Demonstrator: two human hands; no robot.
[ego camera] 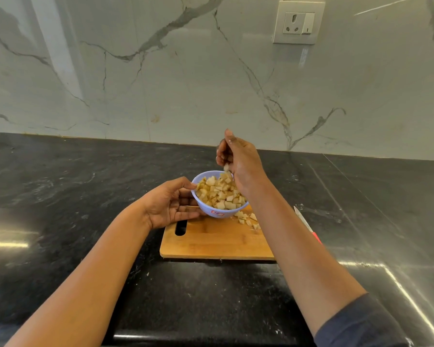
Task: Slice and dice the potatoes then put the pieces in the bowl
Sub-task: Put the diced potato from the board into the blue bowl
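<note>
- My left hand (pixel 171 204) cups the left side of the small lavender plastic bowl (pixel 204 207). The thumb is hooked at the rim and the fingers are curled round the wall, steadying it at the back of the bamboo cutting board (pixel 211 242).
- I judge the bowl to be light and smooth-walled, so it would skid or tip if I let go. Rim and wall together make the best hold.
- The potato cubes (pixel 221 194) are heaped almost to the rim. They look firm, damp and starchy, and I'd expect them to roll off the pile easily, so more should be lowered on gently rather than thrown.
- My right hand (pixel 238 161) hangs above the bowl, fingers bunched downward and pinching a few more potato cubes at the tips. I cannot tell how many.
- The stray cubes (pixel 247 219) lie on the board just right of the bowl, partly hidden by my forearm. They are small and probably slick, so I'd pinch or scoop them in a cluster.
- The knife (pixel 307 225), with its red handle, lies on the black countertop (pixel 60 196) beside the board. Neither hand touches it.
</note>
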